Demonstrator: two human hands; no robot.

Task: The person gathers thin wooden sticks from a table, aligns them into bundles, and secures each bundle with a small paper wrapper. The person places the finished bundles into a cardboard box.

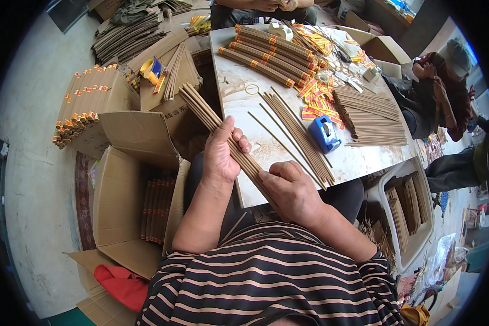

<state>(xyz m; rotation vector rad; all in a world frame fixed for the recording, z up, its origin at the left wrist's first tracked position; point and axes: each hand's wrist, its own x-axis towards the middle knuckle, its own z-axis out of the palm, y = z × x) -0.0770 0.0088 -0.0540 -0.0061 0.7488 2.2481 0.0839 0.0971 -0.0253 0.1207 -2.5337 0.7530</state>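
Here, the left hand (221,155) and the right hand (290,190) are both closed around one long bundle of brown sticks (201,108), held slanted over the near edge of the white table (364,160), beside a blue tape dispenser (325,133).

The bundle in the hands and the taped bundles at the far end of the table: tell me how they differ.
The held bundle is bare, with no band; the taped bundles carry orange-red bands. The held bundle is gripped by the left hand and right hand, jutting past the table edge; the taped bundles lie untouched, side by side, flat on it. Both are long brown stick bundles.
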